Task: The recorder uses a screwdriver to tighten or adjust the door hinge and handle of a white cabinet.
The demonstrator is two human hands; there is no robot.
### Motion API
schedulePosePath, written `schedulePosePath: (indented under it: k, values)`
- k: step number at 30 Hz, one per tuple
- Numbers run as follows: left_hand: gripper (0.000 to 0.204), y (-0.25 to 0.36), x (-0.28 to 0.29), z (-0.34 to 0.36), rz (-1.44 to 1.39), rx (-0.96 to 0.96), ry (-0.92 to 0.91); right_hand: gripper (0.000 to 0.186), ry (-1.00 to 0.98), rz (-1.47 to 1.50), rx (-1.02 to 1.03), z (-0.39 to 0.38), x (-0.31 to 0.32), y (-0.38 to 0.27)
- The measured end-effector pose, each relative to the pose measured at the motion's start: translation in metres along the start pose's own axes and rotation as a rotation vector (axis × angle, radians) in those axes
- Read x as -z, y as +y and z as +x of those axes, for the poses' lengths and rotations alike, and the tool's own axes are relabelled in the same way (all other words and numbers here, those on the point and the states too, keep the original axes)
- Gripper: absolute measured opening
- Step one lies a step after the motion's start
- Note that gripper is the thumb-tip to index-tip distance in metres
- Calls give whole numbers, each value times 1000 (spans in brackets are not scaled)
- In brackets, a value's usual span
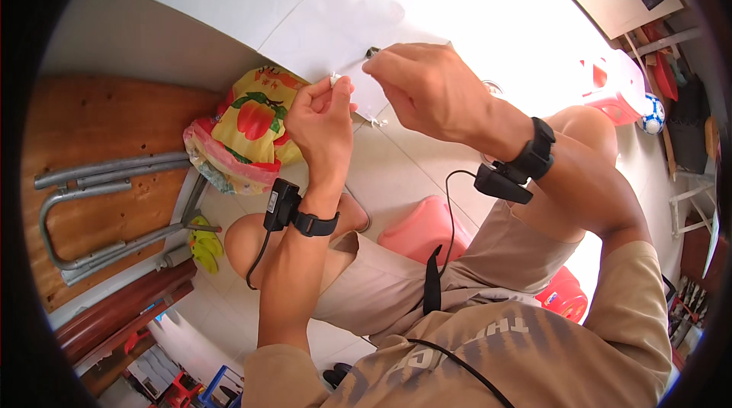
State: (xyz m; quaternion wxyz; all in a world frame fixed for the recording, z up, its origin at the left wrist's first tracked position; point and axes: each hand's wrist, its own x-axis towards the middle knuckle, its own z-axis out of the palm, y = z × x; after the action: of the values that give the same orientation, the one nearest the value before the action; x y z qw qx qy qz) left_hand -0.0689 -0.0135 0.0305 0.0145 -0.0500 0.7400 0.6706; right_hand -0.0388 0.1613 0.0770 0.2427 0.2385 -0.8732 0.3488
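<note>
My left hand (324, 114) is raised in front of me, thumb and fingers pinched together. A small white piece (335, 79) sticks up between the fingertips, too small to make out its kind. To its right, my right hand (427, 91) is curled closed with the back of the hand toward me. What its fingers hold, if anything, is hidden. A small dark green thing (372, 52) shows just beyond its fingertips; I cannot tell if they touch. Another small white scrap (377, 123) lies below and between the hands, by the edge of the white surface (305, 27).
A yellow and red fruit-print bag (255, 122) stands left of my left hand. A folded metal-legged wooden board (107, 118) leans farther left, near green slippers (204, 244). A pink stool (419, 229) is between my legs. A blue-white ball (653, 114) lies at right.
</note>
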Motion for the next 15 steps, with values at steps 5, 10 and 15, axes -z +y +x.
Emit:
schedulePosePath:
  k: [5, 10, 15]
  values:
    - [23, -11, -3, 2, -9, -50, 15, 18, 181, 16, 44, 4, 11, -10]
    - [23, -19, 0, 1, 48, -27, 41, 11, 249, -3, -69, 9, 8, -1]
    - [23, -19, -4, 1, 4, -24, 12, 9, 313, 24, -183, 6, 24, 6]
